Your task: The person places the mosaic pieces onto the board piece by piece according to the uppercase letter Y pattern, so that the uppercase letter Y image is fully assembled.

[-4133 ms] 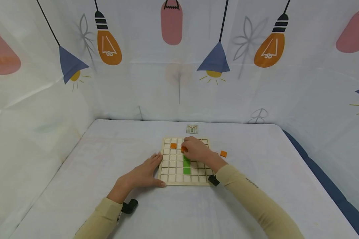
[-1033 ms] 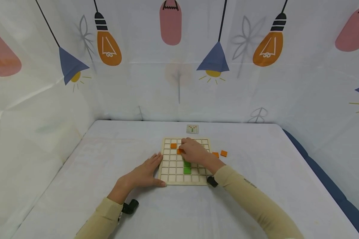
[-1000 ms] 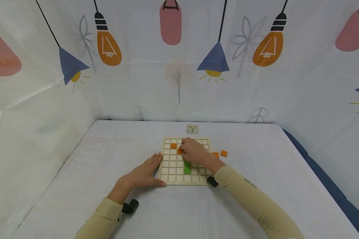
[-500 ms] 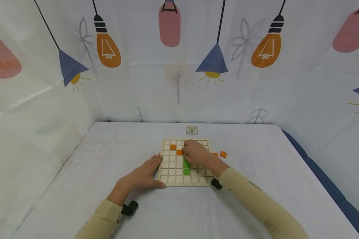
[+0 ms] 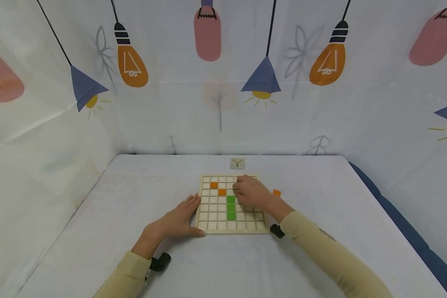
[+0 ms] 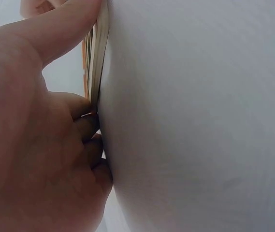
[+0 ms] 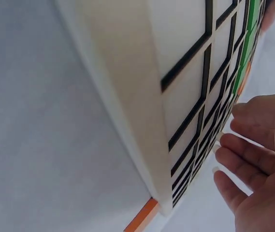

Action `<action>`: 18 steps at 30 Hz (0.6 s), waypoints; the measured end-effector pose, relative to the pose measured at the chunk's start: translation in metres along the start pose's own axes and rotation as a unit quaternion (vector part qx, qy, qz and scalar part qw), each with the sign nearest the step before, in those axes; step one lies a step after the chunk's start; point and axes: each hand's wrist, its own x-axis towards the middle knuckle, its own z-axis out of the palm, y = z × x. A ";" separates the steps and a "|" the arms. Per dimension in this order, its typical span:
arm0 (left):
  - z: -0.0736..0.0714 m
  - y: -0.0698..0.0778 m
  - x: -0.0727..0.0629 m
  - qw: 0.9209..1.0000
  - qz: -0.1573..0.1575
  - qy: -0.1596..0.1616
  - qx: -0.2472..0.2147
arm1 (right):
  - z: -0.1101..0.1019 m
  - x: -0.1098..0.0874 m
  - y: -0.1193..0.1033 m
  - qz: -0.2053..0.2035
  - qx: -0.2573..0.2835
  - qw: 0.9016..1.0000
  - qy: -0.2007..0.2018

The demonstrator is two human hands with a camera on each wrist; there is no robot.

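A wooden grid board [image 5: 231, 232] lies on the table. Two orange square tiles sit diagonally in its cells: an upper-left tile [image 5: 214, 185] and a lower-right tile [image 5: 222, 192]. Below them runs a column of green tiles [image 5: 231, 207]. My left hand [image 5: 176, 219] rests along the board's left side, fingers extended against the edge and thumb at the near corner. Over the board's upper right hovers my right hand [image 5: 251, 191]; in the right wrist view its fingers are loosely bent and apart, holding nothing. It hides some cells.
An orange tile [image 5: 277, 193] lies on the table right of the board, partly behind the right forearm. The right wrist view shows an orange tile [image 7: 141, 216] by the board's edge. Behind the board lies a small patterned card [image 5: 237, 163].
From pinching an orange tile over the board, my right hand has let go and drawn rightward. That tile stays in its cell, exposing the green column. My left hand keeps its place.
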 end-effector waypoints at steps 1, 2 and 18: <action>0.000 0.000 0.000 1.000 -0.001 -0.001 0.000 | -0.001 -0.001 0.001 0.005 -0.001 1.000 -0.003; 0.000 0.000 0.001 1.000 -0.001 -0.001 -0.001 | -0.001 -0.003 0.002 0.009 0.000 1.000 -0.003; -0.002 0.004 -0.002 1.000 0.002 0.001 -0.016 | -0.002 -0.025 0.023 0.046 0.008 0.999 0.019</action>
